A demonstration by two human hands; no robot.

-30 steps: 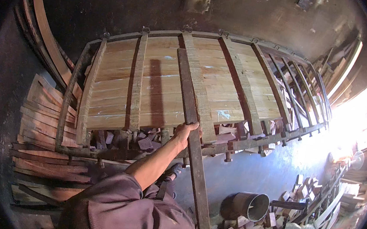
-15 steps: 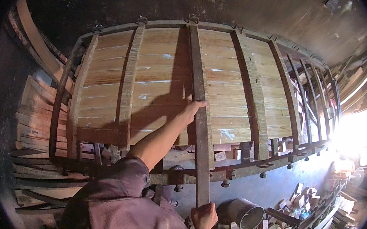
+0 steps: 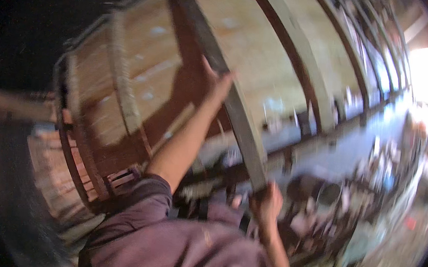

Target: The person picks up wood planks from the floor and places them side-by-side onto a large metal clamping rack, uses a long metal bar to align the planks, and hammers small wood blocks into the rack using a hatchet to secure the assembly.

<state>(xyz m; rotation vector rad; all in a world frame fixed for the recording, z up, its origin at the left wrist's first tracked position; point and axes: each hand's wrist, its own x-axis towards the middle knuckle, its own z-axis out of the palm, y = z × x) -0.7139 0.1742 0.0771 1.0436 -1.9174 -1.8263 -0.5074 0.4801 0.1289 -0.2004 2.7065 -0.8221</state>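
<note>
A long dark bar [image 3: 245,128] slants across a panel of pale wooden boards [image 3: 263,41], with white smears on its face. My left hand [image 3: 217,84] is wrapped round the bar partway up, thumb on one side and fingers on the other. My right hand [image 3: 266,204] is closed on the bar's lower end, below the panel's lower edge. Motion blurs both hands, so single fingers are hard to make out.
Other crossbars [image 3: 300,54] lie over the panel in a dark metal frame [image 3: 66,105]. A cylindrical bucket [image 3: 328,193] lies tipped among wood offcuts [image 3: 308,223] at the lower right. Stacked boards [image 3: 59,160] stand at the left. Bright light enters at the right.
The view has tilted and blurred, and the panel sits higher and more slanted in the picture. Both hands have kept their hold on the bar, which leans more to the left at its top.
</note>
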